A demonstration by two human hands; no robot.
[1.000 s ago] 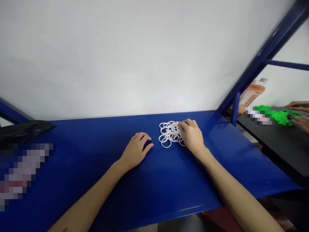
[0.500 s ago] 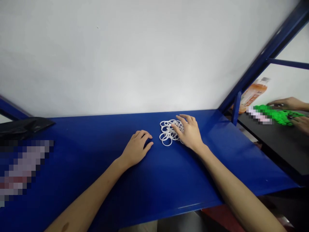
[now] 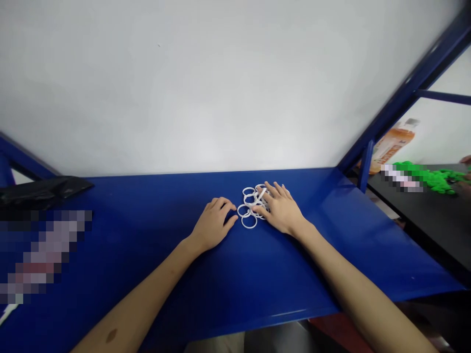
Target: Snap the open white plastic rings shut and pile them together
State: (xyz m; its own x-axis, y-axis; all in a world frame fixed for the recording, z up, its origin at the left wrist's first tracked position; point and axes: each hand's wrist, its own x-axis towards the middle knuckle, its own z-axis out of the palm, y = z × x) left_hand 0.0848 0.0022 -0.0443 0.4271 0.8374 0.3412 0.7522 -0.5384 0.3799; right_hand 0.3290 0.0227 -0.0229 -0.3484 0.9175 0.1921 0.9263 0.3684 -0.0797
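Note:
A small heap of white rings (image 3: 249, 222) lies on the blue tabletop (image 3: 235, 289); several overlap. My right hand (image 3: 280, 210) rests over the right part of the heap with its fingers spread, hiding some of the rings. One ring under its fingers looks tilted up on edge. My left hand (image 3: 213, 223) lies just left of the rings, palm down, fingers loosely bent and thumb apart, holding nothing. Its fingertips come close to the nearest ring without a clear touch.
Black plastic (image 3: 44, 193) lies at the far left, with a blurred-out item beside it. Blue frame bars (image 3: 401, 88) rise on the right. Beyond them, a black table (image 3: 423, 215) carries green pieces (image 3: 437, 180) and an orange bottle (image 3: 393, 147); another person's hand shows at the edge.
My right hand has come down and slightly left onto the heap, its fingers spreading over it. Some rings have shifted left, closer to my left hand, which has barely moved.

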